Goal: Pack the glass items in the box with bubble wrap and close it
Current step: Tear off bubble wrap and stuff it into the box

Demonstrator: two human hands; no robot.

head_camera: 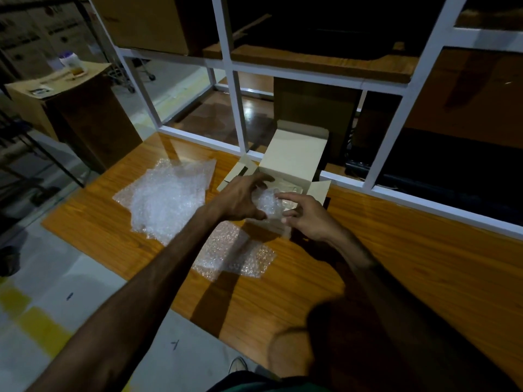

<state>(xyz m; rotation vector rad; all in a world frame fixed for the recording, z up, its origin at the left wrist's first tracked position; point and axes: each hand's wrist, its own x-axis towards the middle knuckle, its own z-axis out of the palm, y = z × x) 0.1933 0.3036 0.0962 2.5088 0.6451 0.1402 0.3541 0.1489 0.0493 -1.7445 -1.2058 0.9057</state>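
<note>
A small beige cardboard box (294, 158) stands open at the back of the wooden table (396, 250), its lid flap raised and side flaps spread. Over its mouth is a bundle wrapped in bubble wrap (267, 204); what is inside the wrap cannot be made out. My left hand (240, 199) grips the bundle from the left. My right hand (307, 215) touches its right side with spread fingers. A large crumpled sheet of bubble wrap (167, 199) lies left of the box. A smaller flat piece of bubble wrap (235, 253) lies in front of the box, under my left forearm.
A white metal frame (235, 89) with shelves and brown cartons runs behind the table. A tall carton (70, 108) with a white bottle on top stands on the floor at left. The table's near edge runs diagonally over a grey floor with yellow markings.
</note>
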